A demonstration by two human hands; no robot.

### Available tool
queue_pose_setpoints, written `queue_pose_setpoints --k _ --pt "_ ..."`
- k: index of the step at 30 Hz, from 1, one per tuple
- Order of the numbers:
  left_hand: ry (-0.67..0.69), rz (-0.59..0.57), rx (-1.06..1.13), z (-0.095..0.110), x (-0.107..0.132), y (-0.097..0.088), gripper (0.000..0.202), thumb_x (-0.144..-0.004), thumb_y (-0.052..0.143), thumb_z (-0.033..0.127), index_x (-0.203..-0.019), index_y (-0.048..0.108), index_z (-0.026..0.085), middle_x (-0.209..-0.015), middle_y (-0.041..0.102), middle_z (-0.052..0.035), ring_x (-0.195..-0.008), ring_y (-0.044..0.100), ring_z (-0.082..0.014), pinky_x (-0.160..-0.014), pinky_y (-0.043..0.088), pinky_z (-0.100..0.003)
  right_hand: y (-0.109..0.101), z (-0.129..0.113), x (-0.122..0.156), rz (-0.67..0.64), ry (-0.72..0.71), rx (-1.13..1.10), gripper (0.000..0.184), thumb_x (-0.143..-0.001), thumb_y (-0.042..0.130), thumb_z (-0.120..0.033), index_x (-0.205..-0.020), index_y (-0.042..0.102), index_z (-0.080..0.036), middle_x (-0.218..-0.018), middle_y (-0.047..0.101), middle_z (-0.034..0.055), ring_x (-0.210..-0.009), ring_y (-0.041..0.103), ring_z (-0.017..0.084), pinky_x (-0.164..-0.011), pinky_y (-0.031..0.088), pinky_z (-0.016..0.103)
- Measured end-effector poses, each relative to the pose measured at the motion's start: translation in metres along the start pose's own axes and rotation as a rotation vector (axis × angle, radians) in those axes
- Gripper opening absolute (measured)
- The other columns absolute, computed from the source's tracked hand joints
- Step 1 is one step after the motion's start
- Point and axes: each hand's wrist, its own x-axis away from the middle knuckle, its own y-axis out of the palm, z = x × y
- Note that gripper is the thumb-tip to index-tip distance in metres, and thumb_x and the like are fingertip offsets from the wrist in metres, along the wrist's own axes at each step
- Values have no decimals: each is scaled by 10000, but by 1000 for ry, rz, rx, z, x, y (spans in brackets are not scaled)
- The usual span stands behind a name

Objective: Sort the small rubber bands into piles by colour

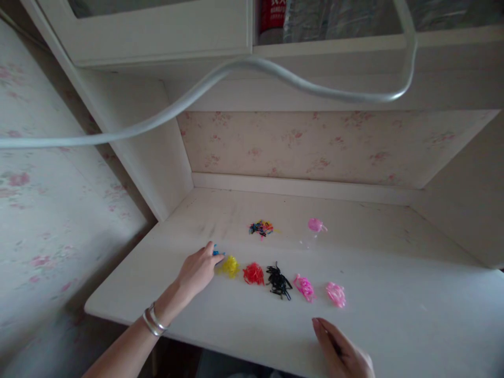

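Note:
My left hand (198, 270) is at the left end of a row of small rubber band piles, its fingers curled down on blue rubber bands (216, 252), partly hidden under them. Touching or almost touching its fingertips is a yellow pile (230, 266). Further right lie a red pile (253, 273), a black pile (279, 282), a bright pink pile (304, 287) and a pale pink pile (336, 294). Near the table's front edge, my right hand (344, 350) is closed with thumb and fingers together; whatever it may hold is hidden.
Behind the row lies a mixed-colour heap of rubber bands (261, 228). A small clear container with a pink top (315, 225) stands to its right on the white table (413, 315). A pale cable (275, 71) crosses high in front of the cabinet (165, 37).

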Motion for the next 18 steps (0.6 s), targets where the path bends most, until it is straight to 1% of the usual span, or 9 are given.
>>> queue_pose_setpoints --k 3,6,10,14,16,18 --pt "-5 -9 -16 -1 -3 2 445 -846 371 80 -1084 667 311 -1033 546 -69 -864 607 -165 -741 472 -271 2 -2 1 -14 -61 17 446 -745 555 -596 -789 747 -195 -642 702 12 -514 622 102 -506 457 92" --pt "6 -7 -60 -1 -4 -1 407 -838 384 83 -1014 690 286 -1047 543 -75 -848 602 -170 -727 471 -279 6 -1 5 24 -102 17 461 -777 508 -617 -803 741 -220 -665 708 23 -507 619 112 -509 466 119" --pt "24 -12 -123 0 -6 -8 381 -821 373 58 -893 700 240 -1006 550 -77 -808 595 -163 -698 456 -274 14 -1 9 84 -131 37 469 -807 463 -627 -815 736 -245 -708 715 31 -545 647 129 -506 469 146" --pt "-3 -17 -65 5 -13 -15 364 -818 388 68 -926 682 254 -1008 557 -67 -804 599 -151 -690 446 -260 19 1 9 120 -169 86 469 -838 430 -602 -802 735 -247 -703 716 36 -546 658 135 -512 480 159" --pt "-22 -29 -15 10 -23 -18 330 -840 397 125 -948 676 264 -988 566 -50 -783 598 -134 -682 441 -242 19 1 8 121 -199 124 477 -858 406 -589 -812 735 -246 -698 715 35 -549 664 136 -518 483 160" --pt "-20 -39 49 17 -37 -19 299 -878 391 223 -976 669 276 -978 579 -33 -766 597 -122 -689 438 -234 19 0 7 114 -234 195 488 -884 369 -567 -830 734 -248 -694 715 34 -539 663 134 -506 476 162"
